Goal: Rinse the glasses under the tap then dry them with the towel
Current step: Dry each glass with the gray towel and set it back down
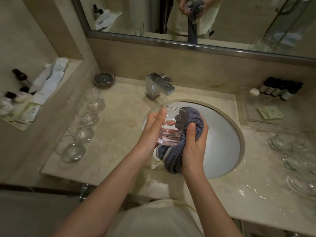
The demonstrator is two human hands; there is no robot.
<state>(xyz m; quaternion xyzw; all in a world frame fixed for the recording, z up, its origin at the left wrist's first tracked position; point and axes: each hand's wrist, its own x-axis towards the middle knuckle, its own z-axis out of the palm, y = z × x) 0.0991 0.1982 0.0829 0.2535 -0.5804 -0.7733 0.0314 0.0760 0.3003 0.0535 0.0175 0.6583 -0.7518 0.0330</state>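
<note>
Glass (168,132) is held over the sink (222,134), between both hands. Left hand (154,130) cups its left side, fingers around the wall. Right hand (195,142) grips the grey towel (186,117) — bunched against the glass's right side and into its mouth (tail hangs below). 4 more glasses (85,124) sit on the counter (119,117), left of the tap (158,86).

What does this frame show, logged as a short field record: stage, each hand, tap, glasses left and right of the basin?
stage: drying one glass over the sink
left hand: holds the glass from its left side
right hand: grips the grey towel, pressed against the glass
tap: no running water visible
left counter: row of four glasses
right counter: more glasses, blurred, count unclear
</note>
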